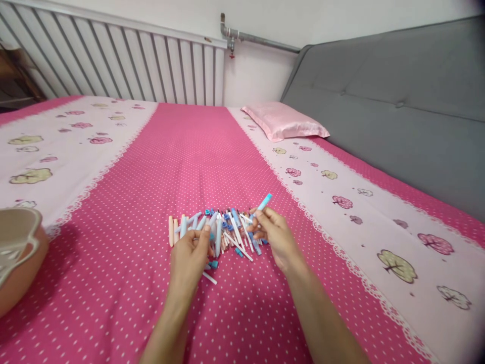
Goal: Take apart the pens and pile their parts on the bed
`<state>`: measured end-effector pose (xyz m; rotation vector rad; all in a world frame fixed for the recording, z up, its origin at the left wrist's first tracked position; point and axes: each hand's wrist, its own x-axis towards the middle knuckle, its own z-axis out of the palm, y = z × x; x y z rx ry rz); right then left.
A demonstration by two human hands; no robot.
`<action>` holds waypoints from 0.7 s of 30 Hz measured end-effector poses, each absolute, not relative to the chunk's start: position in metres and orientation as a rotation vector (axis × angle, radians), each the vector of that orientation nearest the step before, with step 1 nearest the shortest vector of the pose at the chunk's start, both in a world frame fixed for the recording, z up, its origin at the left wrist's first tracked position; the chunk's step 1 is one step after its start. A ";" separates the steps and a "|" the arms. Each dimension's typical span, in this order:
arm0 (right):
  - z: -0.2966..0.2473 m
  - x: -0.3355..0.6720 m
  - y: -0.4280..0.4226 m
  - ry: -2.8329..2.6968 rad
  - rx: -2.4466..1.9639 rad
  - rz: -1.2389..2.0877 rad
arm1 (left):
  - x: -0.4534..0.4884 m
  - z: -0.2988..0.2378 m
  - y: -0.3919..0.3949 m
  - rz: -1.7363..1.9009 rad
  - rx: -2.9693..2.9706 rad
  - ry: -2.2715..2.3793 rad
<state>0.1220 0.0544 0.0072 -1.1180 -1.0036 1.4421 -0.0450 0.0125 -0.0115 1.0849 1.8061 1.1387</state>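
My right hand point(271, 232) is closed round a light-blue marker barrel point(264, 202), its brighter blue end pointing up and away. My left hand point(191, 253) has thumb and forefinger pinched together over the pile's left side; a bit of blue shows by the thumb, but what the fingers hold is hidden. Between and beyond both hands lies a heap of pen parts: pastel barrels, a white stick point(238, 246) among several like it, and small blue caps. A peach barrel point(171, 231) lies at the heap's left end. Near my left wrist are a teal cap point(213, 264) and another white stick point(209, 278).
A peach and cream plastic basin point(36, 258) stands at the left edge on the pink dotted bedspread point(185, 146). Farther back are a pink pillow point(284, 121), a grey headboard point(394, 86), a white radiator point(125, 55) and a pipe with a red valve point(232, 55).
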 end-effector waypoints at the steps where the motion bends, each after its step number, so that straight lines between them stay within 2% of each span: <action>1: 0.008 0.120 0.053 -1.075 -1.162 1.493 | -0.045 -0.012 0.013 1.102 1.112 1.859; 6: 0.017 0.124 0.046 -1.342 -1.215 1.649 | -0.043 -0.006 0.011 0.857 1.275 2.052; 9: 0.021 0.136 0.048 -1.389 -1.251 1.578 | -0.041 0.001 0.009 0.708 1.362 2.223; 12: 0.020 0.152 0.054 -1.490 -1.487 1.252 | -0.042 0.007 0.008 0.721 1.305 2.401; 17: 0.009 0.168 0.062 -1.851 -2.012 0.534 | -0.048 0.012 0.007 0.971 1.177 2.505; 21: 0.001 0.172 0.063 -1.907 -2.200 0.378 | -0.056 0.013 0.007 1.039 1.147 2.550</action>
